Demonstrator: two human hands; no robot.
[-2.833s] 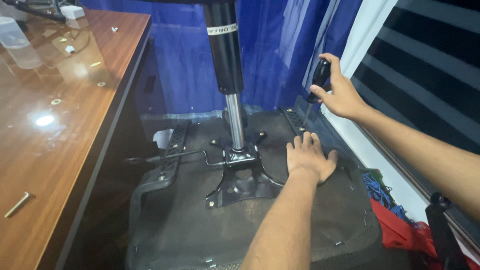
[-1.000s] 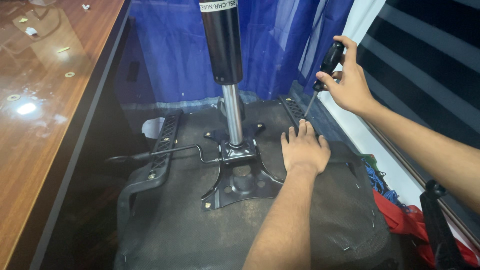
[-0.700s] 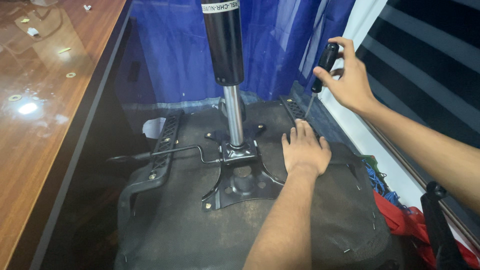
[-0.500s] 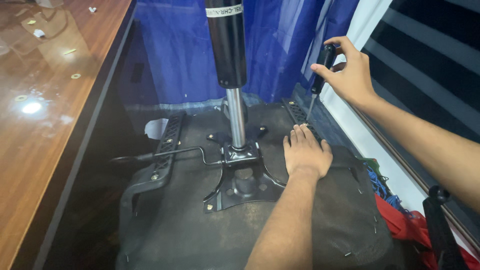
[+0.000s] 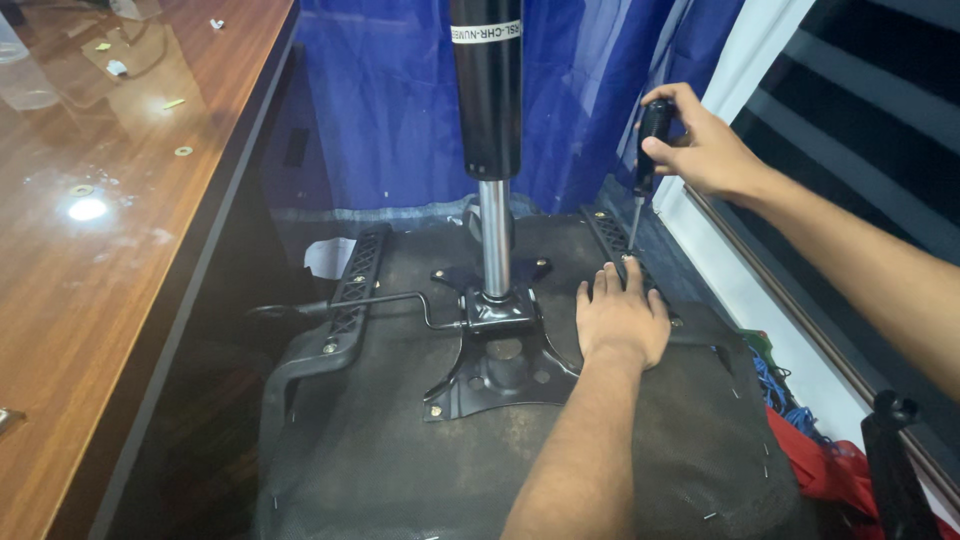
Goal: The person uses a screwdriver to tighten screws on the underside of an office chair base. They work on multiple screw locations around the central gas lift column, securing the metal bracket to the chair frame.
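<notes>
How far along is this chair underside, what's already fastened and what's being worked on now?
Done: the central metal plate shows screws at its corners, and the gas cylinder stands in it. In hand: the right hand holds a screwdriver tip-down on the right armrest bracket; the left hand presses the seat. What's left can't be judged.

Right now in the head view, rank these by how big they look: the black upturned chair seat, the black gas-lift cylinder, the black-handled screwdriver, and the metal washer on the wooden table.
1. Black upturned chair seat
2. Black gas-lift cylinder
3. Black-handled screwdriver, partly hidden in the right hand
4. Metal washer on the wooden table
</notes>
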